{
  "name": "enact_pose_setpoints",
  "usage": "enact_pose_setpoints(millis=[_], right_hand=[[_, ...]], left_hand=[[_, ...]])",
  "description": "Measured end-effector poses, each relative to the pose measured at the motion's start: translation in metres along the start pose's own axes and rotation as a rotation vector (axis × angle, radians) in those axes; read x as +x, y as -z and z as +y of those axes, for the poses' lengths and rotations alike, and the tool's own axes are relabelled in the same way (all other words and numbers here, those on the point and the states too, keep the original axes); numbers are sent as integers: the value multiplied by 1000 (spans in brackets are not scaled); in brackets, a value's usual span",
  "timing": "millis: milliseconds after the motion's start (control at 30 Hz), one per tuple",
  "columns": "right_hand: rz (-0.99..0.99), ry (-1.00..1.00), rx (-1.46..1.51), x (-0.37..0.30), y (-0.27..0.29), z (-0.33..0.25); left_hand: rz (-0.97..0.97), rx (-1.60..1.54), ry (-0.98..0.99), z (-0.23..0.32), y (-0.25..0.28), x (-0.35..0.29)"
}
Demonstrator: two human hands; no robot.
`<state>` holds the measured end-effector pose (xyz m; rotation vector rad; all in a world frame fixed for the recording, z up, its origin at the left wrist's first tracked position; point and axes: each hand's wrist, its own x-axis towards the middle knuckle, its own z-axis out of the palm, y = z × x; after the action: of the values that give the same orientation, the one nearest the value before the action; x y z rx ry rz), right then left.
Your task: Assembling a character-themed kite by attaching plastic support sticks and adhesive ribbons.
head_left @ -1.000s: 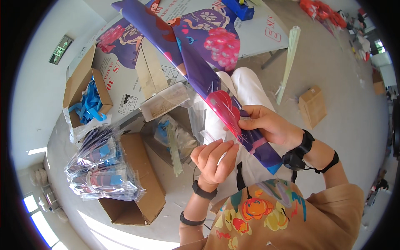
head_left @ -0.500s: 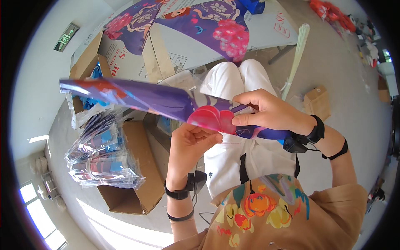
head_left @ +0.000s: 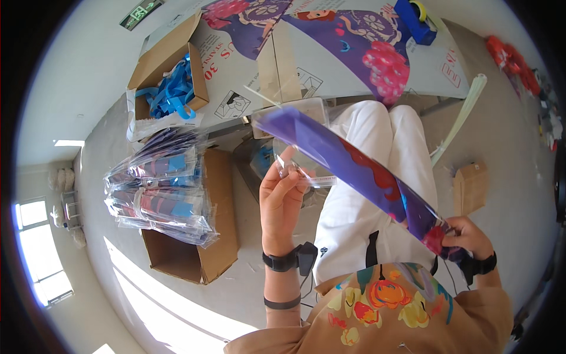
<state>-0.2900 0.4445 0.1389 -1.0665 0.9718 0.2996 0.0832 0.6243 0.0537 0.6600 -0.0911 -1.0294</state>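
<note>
My right hand (head_left: 469, 241) is closed around the near end of a rolled, glossy purple printed sheet (head_left: 354, 171). The roll slants across my lap, its far end pointing up and left toward the table. Between the fingertips and thumb of my left hand (head_left: 279, 206) is a clear plastic bag (head_left: 318, 179). This bag hangs just below the roll's far half; whether the two touch I cannot tell. More purple printed sheets (head_left: 354, 47) with pink and figure patterns lie flat on the table in front of me.
An open carton (head_left: 141, 65) of blue ribbons (head_left: 174, 88) stands at the table's left. Below it, bundles of bagged purple items (head_left: 162, 197) rest on a cardboard box (head_left: 218, 236). A blue tape dispenser (head_left: 415, 23), pale thin rods (head_left: 463, 118) and a brown carton (head_left: 470, 187) are to the right.
My right hand has drawn back, down and right, with the roll, which now slants more steeply. My left hand has come away from the roll and now holds the clear bag. The view has shifted left.
</note>
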Motion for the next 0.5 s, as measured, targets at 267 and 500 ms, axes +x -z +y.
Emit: enact_pose_setpoints(millis=[267,500], right_hand=[[-86,-222,-41,-27,21,43],[-70,-233,3,-27,20,39]], left_hand=[[0,223,-281,8,-10,11],[56,316,-348,22,-24,10]])
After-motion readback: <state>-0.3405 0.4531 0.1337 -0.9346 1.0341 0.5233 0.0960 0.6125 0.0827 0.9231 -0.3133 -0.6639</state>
